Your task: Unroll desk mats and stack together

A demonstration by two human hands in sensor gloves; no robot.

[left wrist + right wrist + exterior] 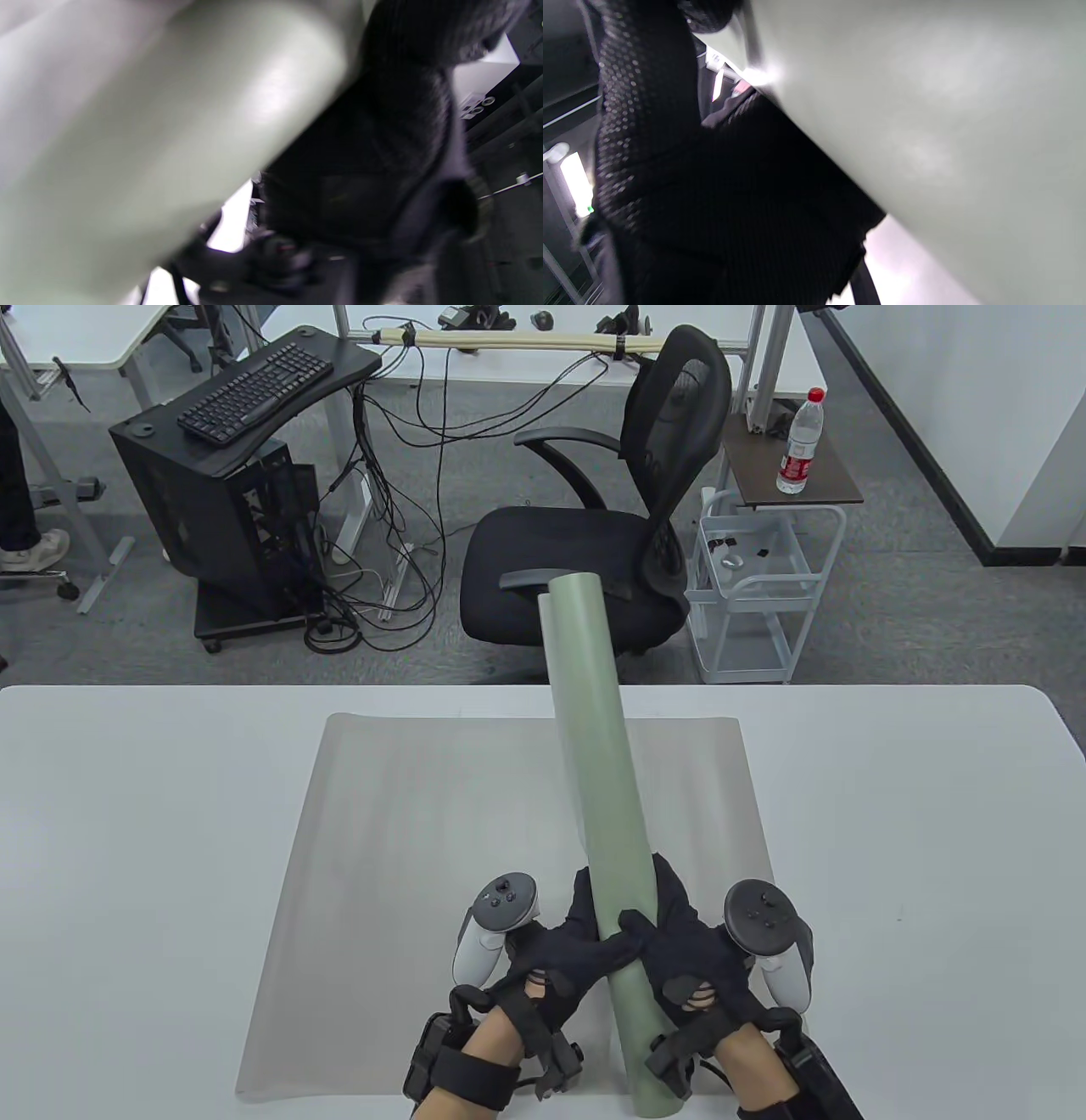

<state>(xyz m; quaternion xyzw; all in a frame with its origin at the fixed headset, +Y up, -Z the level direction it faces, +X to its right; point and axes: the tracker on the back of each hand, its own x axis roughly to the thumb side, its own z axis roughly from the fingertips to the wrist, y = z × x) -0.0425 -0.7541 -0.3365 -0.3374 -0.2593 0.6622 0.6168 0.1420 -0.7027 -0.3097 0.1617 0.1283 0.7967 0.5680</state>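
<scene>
Table view high above the near edge of the counter (127, 814), angled down and outward toward the office chair (594, 551), both wrist views pressed blurrily close against the rolled green mat (594, 780) (140, 140) (946, 127), tilted upward, sharing only that roll with the table view

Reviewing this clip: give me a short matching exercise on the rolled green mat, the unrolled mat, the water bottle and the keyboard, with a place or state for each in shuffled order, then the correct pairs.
Things:
1. rolled green mat
2. unrolled grey mat
3. water bottle
4. keyboard

Places or states:
A. stands upright on a small brown side table
B. gripped near its close end by the left hand and right hand
C. lies on a black stand at the far left
D. lies flat on the white table

Pairs: 1-B, 2-D, 3-A, 4-C
</scene>
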